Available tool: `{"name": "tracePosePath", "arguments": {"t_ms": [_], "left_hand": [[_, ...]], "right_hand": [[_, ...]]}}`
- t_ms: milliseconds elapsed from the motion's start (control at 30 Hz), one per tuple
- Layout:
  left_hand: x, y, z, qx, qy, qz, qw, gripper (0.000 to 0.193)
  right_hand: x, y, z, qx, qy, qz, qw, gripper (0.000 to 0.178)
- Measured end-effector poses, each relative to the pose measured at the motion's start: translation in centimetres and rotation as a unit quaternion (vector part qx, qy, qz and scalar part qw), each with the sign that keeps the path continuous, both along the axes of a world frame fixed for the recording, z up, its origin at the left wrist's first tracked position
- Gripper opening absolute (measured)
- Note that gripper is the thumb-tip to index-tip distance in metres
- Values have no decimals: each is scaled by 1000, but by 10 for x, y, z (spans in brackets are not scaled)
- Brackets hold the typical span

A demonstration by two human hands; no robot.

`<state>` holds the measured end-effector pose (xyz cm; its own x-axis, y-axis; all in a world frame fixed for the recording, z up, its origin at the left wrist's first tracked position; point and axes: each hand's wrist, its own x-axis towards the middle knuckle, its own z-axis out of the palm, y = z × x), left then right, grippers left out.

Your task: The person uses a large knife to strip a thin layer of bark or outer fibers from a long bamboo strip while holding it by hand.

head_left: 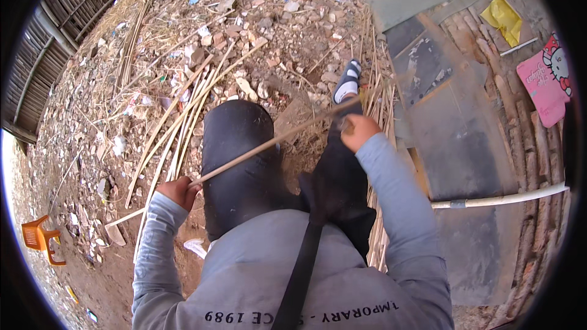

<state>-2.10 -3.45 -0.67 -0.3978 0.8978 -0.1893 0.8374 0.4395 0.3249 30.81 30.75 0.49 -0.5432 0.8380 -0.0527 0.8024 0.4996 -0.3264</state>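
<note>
A long, thin bamboo strip [257,154] slants across my lap, from low at the left to higher at the right. My left hand [181,192] is closed around its lower end, beside my left thigh. Over my right leg, my right hand [359,132] is closed in a fist just below the strip's upper part. Something small shows at its fingers, but blur hides what it is. The far end of the strip is also smeared by motion. More bamboo strips [186,113] lie in a loose bundle on the ground beyond my left hand.
Another row of strips [380,232] lies along my right side, beside dark flat sheets [465,146]. A pale pole [507,199] crosses the sheets. Farther right are a pink printed sheet [538,82] and yellow plastic [505,19]. Rubble [287,6] covers the ground ahead; an orange chair [41,236] stands left.
</note>
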Motion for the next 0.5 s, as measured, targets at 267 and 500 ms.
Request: {"name": "tracePosePath", "arguments": {"t_ms": [267, 500], "left_hand": [[-7, -4, 12, -47, -22, 2, 999, 33], [-1, -2, 6, -9, -26, 7, 1000, 29]], "right_hand": [[-21, -2, 6, 8, 5, 17, 1000, 25], [-14, 20, -7, 33, 58, -21, 998, 24]]}}
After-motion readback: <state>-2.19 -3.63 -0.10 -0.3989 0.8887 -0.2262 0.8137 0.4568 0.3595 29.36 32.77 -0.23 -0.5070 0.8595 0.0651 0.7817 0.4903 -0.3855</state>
